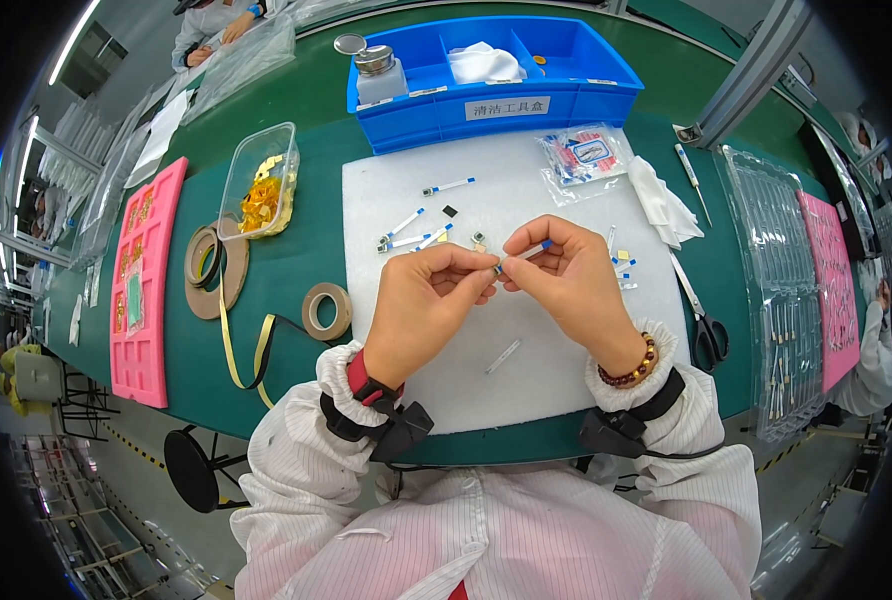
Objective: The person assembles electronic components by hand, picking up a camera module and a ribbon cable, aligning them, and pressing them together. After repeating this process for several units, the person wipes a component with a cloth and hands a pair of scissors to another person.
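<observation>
Left hand (421,305) and right hand (578,290) pinch a strip (534,250) in their fingertips over the mat (456,385). The bin (601,101) bears a printed label (507,108). Toward its near edge, the mat is open around one loose piece (503,357).

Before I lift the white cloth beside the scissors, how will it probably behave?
Probably floppy: the white cloth lies in loose folds. Likely light, since it looks thin. It might brush the scissors, whose tips lie close.

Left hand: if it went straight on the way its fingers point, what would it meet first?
Probably the right hand, just ahead and holding a thin white strip; any gap between the two hands is hard to judge.
</observation>
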Available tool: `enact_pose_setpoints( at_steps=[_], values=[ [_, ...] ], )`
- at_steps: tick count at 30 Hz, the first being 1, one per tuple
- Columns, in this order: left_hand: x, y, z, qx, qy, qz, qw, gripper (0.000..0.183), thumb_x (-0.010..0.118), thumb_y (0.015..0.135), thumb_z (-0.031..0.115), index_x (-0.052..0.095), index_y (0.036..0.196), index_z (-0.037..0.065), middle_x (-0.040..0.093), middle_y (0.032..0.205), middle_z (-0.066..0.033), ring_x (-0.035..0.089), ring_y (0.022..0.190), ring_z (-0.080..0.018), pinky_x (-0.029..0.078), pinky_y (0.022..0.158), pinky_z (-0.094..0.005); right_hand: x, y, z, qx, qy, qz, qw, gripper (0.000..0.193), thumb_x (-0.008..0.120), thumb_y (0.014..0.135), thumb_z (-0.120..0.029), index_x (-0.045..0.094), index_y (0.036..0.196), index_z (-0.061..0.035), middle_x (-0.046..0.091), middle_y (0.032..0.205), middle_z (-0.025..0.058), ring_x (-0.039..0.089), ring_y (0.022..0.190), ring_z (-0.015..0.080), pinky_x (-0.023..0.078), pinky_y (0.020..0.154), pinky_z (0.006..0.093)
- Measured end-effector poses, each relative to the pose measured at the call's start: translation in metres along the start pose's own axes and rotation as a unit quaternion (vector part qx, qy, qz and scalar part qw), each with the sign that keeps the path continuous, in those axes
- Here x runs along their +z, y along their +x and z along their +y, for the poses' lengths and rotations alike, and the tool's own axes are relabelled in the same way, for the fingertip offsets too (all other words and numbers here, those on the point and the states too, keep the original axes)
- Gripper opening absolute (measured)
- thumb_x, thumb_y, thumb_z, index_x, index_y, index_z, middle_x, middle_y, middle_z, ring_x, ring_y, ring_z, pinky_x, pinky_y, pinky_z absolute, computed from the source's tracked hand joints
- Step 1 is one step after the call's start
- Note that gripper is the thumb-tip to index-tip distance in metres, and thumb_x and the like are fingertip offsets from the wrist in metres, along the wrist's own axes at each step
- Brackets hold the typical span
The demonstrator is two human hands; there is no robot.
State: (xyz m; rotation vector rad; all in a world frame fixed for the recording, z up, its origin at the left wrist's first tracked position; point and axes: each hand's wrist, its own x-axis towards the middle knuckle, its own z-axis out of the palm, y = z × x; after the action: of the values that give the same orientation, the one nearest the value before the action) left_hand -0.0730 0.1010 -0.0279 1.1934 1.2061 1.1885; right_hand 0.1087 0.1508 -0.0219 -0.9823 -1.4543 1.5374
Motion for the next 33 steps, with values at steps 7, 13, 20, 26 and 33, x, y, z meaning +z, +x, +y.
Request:
enact_pose_setpoints(
  at_steps=[7, 13, 20, 26, 33],
  values=[
    [0.0021, -0.0027, -0.0005, 0.023, 0.022, 0.016, 0.999, 0.015, 0.069, 0.091, 0.0, 0.073, 0.103, -0.006, 0.075, 0.09, -0.0112, 0.072, 0.081, -0.0141, 0.058, 0.074, -0.0249, -0.0006, -0.0002, -0.001, -0.002, 0.018, -0.013, 1.0, 0.015, 0.071, 0.085, 0.0, 0.066, 0.098, 0.0043, 0.07, 0.092, 0.0087, 0.07, 0.079, 0.0119, 0.056, 0.069, 0.0215],
    [0.0033, -0.0032, -0.0029, 0.041, 0.03, 0.024, 0.998, 0.015, 0.069, 0.09, -0.001, 0.071, 0.104, -0.005, 0.074, 0.09, -0.012, 0.073, 0.08, -0.0144, 0.058, 0.072, -0.0248, -0.0013, 0.0005, -0.0007, 0.01, 0.02, -0.01, 1.0, 0.018, 0.072, 0.084, -0.001, 0.067, 0.1, 0.0044, 0.07, 0.09, 0.008, 0.069, 0.077, 0.0114, 0.056, 0.069, 0.0217],
    [0.0028, -0.0027, 0.0009, 0.044, 0.011, 0.022, 0.999, 0.023, 0.066, 0.09, -0.005, 0.051, 0.106, 0.001, 0.071, 0.087, -0.011, 0.071, 0.078, -0.0146, 0.057, 0.07, -0.0244, -0.0072, 0.003, -0.0006, 0.049, -0.049, -0.058, 0.996, 0.016, 0.072, 0.088, -0.013, 0.072, 0.092, 0.0028, 0.072, 0.081, 0.0061, 0.068, 0.072, 0.0099, 0.052, 0.064, 0.0217],
    [0.0004, -0.0019, 0.0008, 0.025, -0.07, -0.002, 0.997, 0.018, 0.066, 0.092, -0.003, 0.051, 0.099, 0.002, 0.069, 0.09, -0.0087, 0.07, 0.08, -0.0144, 0.057, 0.071, -0.0245, -0.008, 0.0027, 0.0004, 0.002, -0.079, -0.057, 0.995, 0.017, 0.072, 0.087, -0.013, 0.072, 0.09, 0.0034, 0.071, 0.08, 0.0043, 0.066, 0.07, 0.0078, 0.051, 0.064, 0.0213],
    [-0.0031, -0.0013, -0.0026, -0.002, -0.092, -0.024, 0.995, 0.016, 0.065, 0.094, -0.002, 0.05, 0.093, 0.004, 0.068, 0.09, -0.0082, 0.071, 0.081, -0.0148, 0.058, 0.072, -0.0254, -0.009, 0.0029, -0.0056, 0.011, -0.077, -0.078, 0.994, 0.015, 0.072, 0.086, -0.012, 0.071, 0.09, 0.003, 0.072, 0.08, 0.0042, 0.068, 0.072, 0.008, 0.052, 0.065, 0.0211]
  ],
)
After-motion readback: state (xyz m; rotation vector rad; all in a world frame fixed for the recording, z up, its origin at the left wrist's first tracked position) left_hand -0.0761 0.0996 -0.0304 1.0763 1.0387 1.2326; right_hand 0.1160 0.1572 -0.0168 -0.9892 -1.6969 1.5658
